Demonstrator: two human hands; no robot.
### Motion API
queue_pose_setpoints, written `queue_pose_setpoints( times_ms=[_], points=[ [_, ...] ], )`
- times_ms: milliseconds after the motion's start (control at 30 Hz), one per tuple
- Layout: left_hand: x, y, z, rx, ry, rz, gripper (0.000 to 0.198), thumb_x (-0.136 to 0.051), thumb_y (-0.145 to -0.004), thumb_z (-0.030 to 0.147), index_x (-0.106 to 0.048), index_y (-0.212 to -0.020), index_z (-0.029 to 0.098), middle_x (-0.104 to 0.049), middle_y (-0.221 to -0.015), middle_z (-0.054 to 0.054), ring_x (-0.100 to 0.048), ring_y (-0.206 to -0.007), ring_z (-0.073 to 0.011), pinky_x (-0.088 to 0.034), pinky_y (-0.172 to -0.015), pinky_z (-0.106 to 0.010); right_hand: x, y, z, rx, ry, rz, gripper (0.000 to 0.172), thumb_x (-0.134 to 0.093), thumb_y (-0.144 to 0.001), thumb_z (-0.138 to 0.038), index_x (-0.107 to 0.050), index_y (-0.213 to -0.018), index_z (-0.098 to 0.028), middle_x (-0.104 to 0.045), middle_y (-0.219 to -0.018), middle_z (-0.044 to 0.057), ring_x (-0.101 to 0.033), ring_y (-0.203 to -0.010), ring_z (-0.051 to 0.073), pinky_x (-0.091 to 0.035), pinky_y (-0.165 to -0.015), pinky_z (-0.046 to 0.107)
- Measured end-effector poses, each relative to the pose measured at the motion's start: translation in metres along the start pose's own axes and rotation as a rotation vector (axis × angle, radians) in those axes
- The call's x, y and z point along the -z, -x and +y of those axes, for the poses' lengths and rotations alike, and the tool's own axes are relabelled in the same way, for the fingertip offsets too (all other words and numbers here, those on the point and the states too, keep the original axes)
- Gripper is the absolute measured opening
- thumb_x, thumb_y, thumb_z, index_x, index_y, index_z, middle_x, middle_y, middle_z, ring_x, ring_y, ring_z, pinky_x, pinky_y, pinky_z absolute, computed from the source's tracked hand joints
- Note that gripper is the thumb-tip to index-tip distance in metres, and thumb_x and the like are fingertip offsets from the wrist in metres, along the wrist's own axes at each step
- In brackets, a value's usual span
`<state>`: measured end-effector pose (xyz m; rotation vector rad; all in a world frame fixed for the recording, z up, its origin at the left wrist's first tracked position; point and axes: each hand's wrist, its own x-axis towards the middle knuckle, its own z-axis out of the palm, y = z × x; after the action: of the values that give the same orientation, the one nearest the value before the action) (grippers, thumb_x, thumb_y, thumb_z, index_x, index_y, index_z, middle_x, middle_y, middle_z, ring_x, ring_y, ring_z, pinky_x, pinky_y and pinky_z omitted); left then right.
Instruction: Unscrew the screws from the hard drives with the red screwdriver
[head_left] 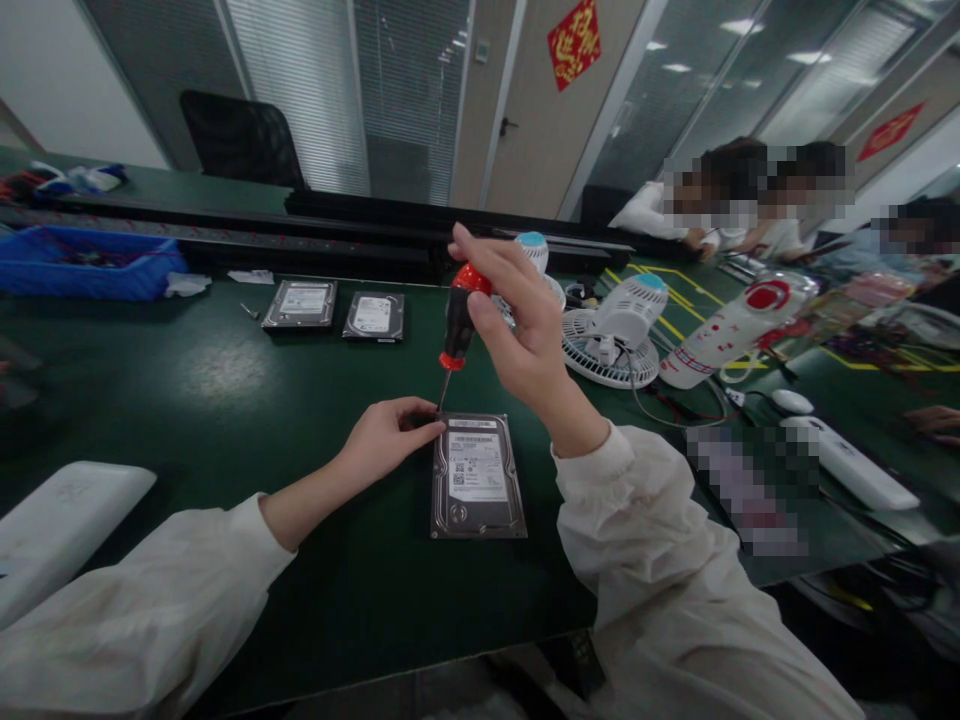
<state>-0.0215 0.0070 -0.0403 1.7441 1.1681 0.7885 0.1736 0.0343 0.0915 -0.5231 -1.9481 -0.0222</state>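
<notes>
A hard drive (478, 480) with a white label lies flat on the green table in front of me. My left hand (386, 437) grips its far left corner between thumb and fingers, close to the screwdriver's tip. Above that corner, my right hand (517, 320) is closed on a red and black screwdriver (457, 325), held nearly upright and slightly tilted. Its thin shaft reaches down to the drive's corner; the very tip and any screw there are too small to make out. Two more hard drives, one on the left (301, 304) and one on the right (373, 316), lie farther back.
A blue bin (90, 265) with wires stands at the back left. To the right are white fans (615, 335), a white and red bottle (731, 330) and a white power strip (851, 465). A white case (71, 530) lies at left. People sit at the far right.
</notes>
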Motion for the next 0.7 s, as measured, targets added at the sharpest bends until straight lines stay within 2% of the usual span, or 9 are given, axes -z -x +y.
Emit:
queue_pose_setpoints(
  times_ms=[67,233,400,600,700],
  points=[
    [0.0003,0.0,0.0,0.002,-0.004,-0.001,0.046,-0.071,-0.085,0.056,-0.077,-0.116,0.022,-0.081,-0.102,-0.007,-0.071,-0.081,-0.0238,-0.054,-0.072,-0.036,0.0002,-0.0001,-0.0003,0.017,-0.012,-0.011,0.047,-0.038,-0.105,-0.049,-0.06,-0.141,-0.027,-0.069,-0.131,0.009,-0.063,-0.123,0.026,-0.052,-0.108,0.052],
    [0.0011,0.0006,-0.0005,0.002,-0.003,-0.003,0.046,-0.071,-0.086,0.056,-0.077,-0.116,0.022,-0.08,-0.103,-0.007,-0.071,-0.082,-0.0239,-0.055,-0.073,-0.037,-0.0002,0.0008,-0.0001,-0.007,0.048,0.053,0.04,-0.049,-0.103,-0.049,-0.067,-0.131,-0.026,-0.07,-0.107,0.006,-0.067,-0.107,0.024,-0.057,-0.1,0.05],
    [0.0004,0.0003,-0.0022,-0.002,0.008,-0.002,0.046,-0.071,-0.086,0.055,-0.076,-0.118,0.022,-0.08,-0.103,-0.008,-0.072,-0.082,-0.0237,-0.056,-0.075,-0.038,0.0,0.0008,0.0012,0.018,0.003,0.013,0.048,-0.036,-0.106,-0.049,-0.06,-0.14,-0.025,-0.066,-0.128,0.01,-0.062,-0.124,0.025,-0.053,-0.108,0.051],
    [0.0008,0.0004,-0.0013,-0.006,0.009,-0.001,0.046,-0.072,-0.086,0.055,-0.076,-0.117,0.021,-0.08,-0.106,-0.008,-0.073,-0.086,-0.025,-0.056,-0.077,-0.039,-0.0014,0.002,0.0049,-0.013,0.055,0.023,0.043,-0.048,-0.103,-0.049,-0.063,-0.136,-0.026,-0.068,-0.114,0.007,-0.065,-0.111,0.024,-0.056,-0.103,0.051],
    [0.0007,0.0005,-0.0006,-0.006,0.007,0.003,0.045,-0.072,-0.087,0.054,-0.076,-0.116,0.021,-0.08,-0.107,-0.008,-0.073,-0.086,-0.0251,-0.056,-0.078,-0.04,-0.0001,0.0015,0.0031,-0.035,0.055,-0.037,0.046,-0.04,-0.105,-0.05,-0.058,-0.142,-0.028,-0.066,-0.131,0.009,-0.061,-0.126,0.025,-0.052,-0.111,0.051]
  ],
)
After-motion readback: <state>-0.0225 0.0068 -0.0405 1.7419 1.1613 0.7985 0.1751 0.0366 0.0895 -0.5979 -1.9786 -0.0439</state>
